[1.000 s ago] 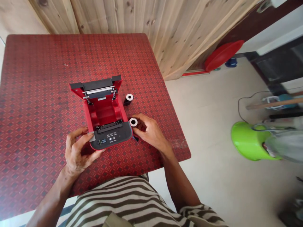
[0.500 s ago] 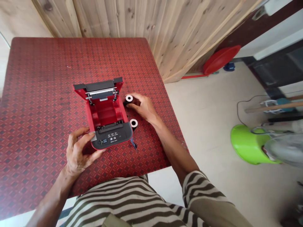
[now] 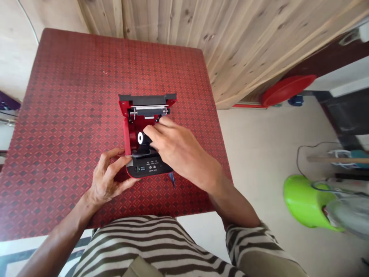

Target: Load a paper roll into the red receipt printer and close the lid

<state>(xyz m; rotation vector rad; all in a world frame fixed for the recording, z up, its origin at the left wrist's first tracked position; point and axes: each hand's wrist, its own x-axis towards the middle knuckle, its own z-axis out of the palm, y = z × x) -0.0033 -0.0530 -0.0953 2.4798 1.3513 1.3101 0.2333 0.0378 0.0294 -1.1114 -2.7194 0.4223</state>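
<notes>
A small red and black label printer [image 3: 150, 166] stands on the table with its lid [image 3: 148, 100] raised. My left hand [image 3: 108, 177] grips the printer's front left corner, its fingers on the top edge and its thumb low at the front. Over the open compartment, my right hand [image 3: 181, 150] holds a black ribbon roll [image 3: 140, 138] with a white core. The roll's white end faces left, inside the red cavity. Dark film hangs from the roll toward the front panel. My right hand hides the compartment's right side and the roll's other end.
The table [image 3: 86, 84] has a red patterned cover, with a wooden plank wall [image 3: 184, 23] behind it. A dark blue strip [image 3: 172, 180] sticks out by the printer's front right corner. On the floor at right stand a green stool [image 3: 302, 200] and a red basin [image 3: 288, 90].
My right hand has carried the ribbon roll from the table, right of the printer, left into the open compartment. My left hand keeps its grip on the printer. The view has shifted.
</notes>
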